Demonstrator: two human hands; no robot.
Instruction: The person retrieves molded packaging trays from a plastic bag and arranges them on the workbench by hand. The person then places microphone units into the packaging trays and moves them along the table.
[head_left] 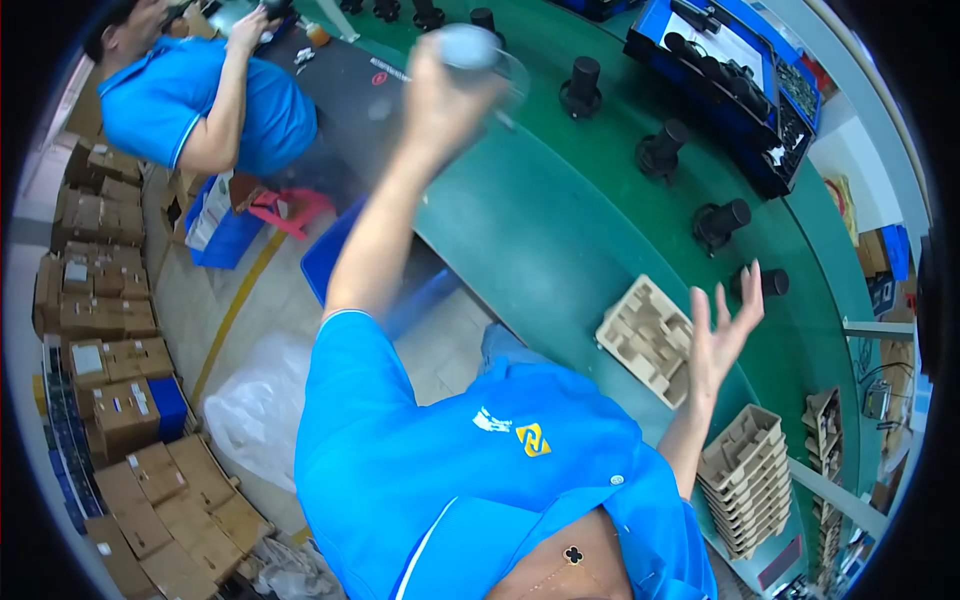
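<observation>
My left hand is raised at arm's length over the workbench, smeared by motion. Its fingers are wrapped round a round object with a pale grey top; a clear rim seems to show beside it, but blur hides its kind. My right hand hangs with fingers spread and nothing in them, close to the right side of a moulded pulp tray. The tray lies on the green bench, its compartments facing up. Just past the right fingers, partly hidden, is a black cylindrical part.
More black cylindrical parts stand along the green line. A blue bin holds black pieces. Stacked pulp trays are at right. A co-worker in blue works at far left. Cardboard boxes and a plastic bag lie left.
</observation>
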